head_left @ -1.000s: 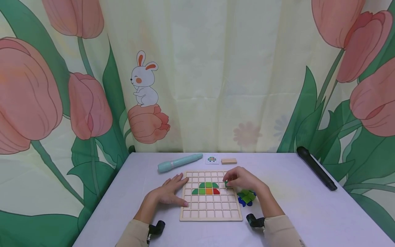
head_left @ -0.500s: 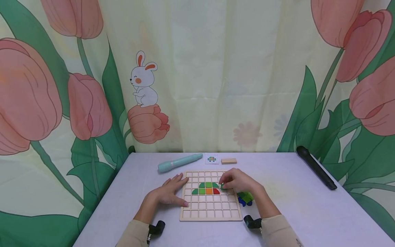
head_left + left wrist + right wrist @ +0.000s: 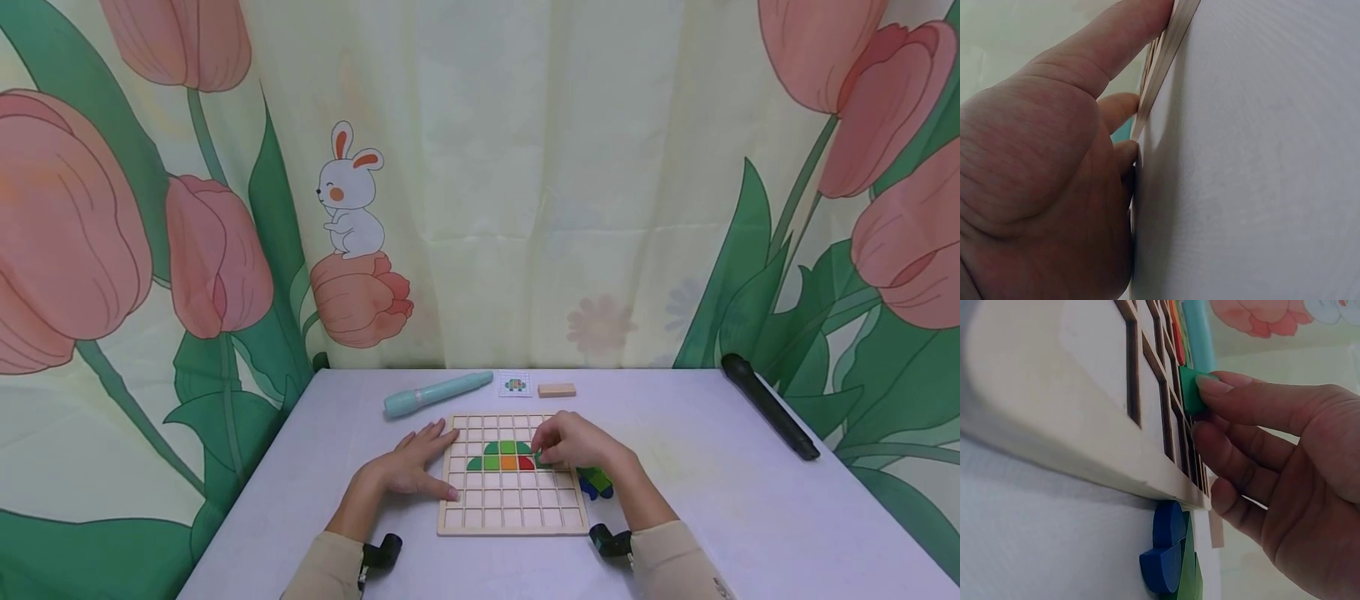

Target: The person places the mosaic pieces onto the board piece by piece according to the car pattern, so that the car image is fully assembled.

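Green block (image 3: 1192, 391) sits pinched in our right hand (image 3: 577, 446), fingertips pressing it onto the wooden grid board (image 3: 513, 522) at about 3 o'clock from the coloured pieces (image 3: 501, 457); its pointing and long axis we cannot tell. Our left hand (image 3: 408, 462) lies flat, fingers straight against the board's 9 o'clock edge.

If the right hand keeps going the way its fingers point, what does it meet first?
The right hand pinches a green piece and points left across the wooden grid board. Going straight on, it would probably meet the red piece at the end of the coloured row first, though depth is unclear.
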Demonstrator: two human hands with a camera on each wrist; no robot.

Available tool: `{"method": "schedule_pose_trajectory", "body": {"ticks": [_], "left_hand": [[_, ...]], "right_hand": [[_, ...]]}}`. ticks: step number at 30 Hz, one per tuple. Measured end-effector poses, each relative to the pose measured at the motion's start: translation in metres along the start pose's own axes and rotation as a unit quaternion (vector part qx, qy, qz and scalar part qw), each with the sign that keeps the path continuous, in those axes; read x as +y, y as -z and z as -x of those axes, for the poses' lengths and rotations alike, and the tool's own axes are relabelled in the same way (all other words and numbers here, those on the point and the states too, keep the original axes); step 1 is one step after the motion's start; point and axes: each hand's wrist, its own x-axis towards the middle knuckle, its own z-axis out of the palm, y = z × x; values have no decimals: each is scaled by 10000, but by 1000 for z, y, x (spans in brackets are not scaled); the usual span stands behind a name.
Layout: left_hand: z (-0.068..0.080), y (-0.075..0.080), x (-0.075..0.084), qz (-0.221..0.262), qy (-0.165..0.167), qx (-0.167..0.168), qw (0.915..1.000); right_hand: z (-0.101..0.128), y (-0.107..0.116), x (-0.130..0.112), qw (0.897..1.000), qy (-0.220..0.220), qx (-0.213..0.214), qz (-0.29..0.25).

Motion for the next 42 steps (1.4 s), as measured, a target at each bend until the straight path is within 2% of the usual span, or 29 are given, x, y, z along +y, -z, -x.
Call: {"method": "schedule_pose_trajectory", "body": {"ticks": [11,25,37,42], "left_hand": [[-1,0,-1,0,-6,-6,10000],[-1,0,-2,-22,-57,-7,10000],[-1,0,-2,-84,3,27,10000],[-1,-1,-2,-50,-17,26,10000]], "right_hand": [[2,1,-3,9997,-179,-38,-140],[7,2,-7,9994,-332,26,5],[23,30,4,9989,-365,256,130],[29,36,12,9976,-636,181,204]]}}
